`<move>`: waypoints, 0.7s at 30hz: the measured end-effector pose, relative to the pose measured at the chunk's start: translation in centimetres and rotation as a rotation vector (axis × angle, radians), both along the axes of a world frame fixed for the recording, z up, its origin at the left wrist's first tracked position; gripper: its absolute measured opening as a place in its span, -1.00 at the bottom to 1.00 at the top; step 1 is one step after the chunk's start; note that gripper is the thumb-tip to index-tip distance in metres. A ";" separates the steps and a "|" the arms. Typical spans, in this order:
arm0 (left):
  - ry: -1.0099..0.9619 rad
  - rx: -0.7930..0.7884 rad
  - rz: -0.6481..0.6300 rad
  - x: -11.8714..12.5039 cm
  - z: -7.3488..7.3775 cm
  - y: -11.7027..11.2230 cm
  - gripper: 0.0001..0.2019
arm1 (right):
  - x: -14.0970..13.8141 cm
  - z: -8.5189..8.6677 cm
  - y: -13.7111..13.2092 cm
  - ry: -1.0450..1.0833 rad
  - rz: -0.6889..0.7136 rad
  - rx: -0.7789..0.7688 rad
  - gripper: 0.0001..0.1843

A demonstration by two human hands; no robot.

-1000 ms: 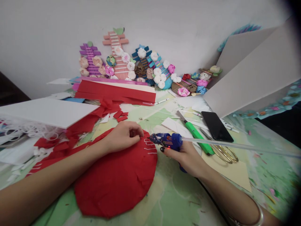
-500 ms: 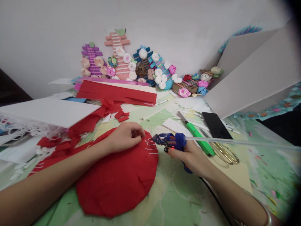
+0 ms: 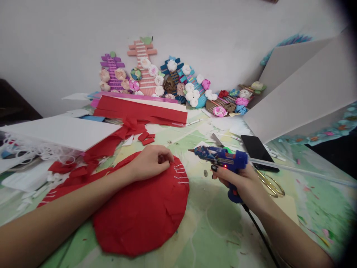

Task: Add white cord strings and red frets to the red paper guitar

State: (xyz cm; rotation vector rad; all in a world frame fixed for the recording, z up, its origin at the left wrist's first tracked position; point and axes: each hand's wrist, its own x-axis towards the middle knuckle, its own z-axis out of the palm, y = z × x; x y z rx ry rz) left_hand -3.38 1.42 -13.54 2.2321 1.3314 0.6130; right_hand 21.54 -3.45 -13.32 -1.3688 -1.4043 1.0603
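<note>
A rounded red panel [image 3: 145, 216] lies flat nearest the person, its broad curved end toward them and white lines near its right edge. The left forearm crosses its left side, and the left hand [image 3: 152, 160] rests on its far part with fingers curled; whether they pinch anything I cannot tell. To the panel's right, clear of it, the right hand [image 3: 244, 182] grips a blue glue gun [image 3: 220, 156] by its handle. The gun's long axis runs crosswise, nozzle pointing left, a clear stick [image 3: 292, 173] trailing right from its back. Gun and hand cover most of a green-handled knife [image 3: 216, 140] and part of some gold scissors [image 3: 270, 183]; a black phone [image 3: 259, 152] lies just beyond. Farther off are red scraps [image 3: 146, 137], then folded red paper [image 3: 139, 111], and flower-trimmed guitar shapes [image 3: 145, 82] along the wall [image 3: 195, 29].
</note>
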 end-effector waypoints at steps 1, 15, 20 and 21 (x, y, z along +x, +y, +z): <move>-0.002 -0.005 0.002 0.0 0.0 0.0 -0.79 | 0.1 0.0 -0.1 0.044 -0.034 0.036 -0.77; -0.188 -0.055 0.146 -1.4 1.1 0.7 -0.77 | 0.1 0.6 -1.2 0.429 -0.279 0.554 -0.90; -0.043 -0.036 0.244 -4.3 2.6 1.4 -0.57 | 0.2 0.8 -0.9 0.453 -0.355 0.697 -0.87; 0.033 -0.063 0.243 -5.0 2.8 1.2 -0.48 | 0.4 0.8 -0.7 0.405 -0.364 0.690 -0.85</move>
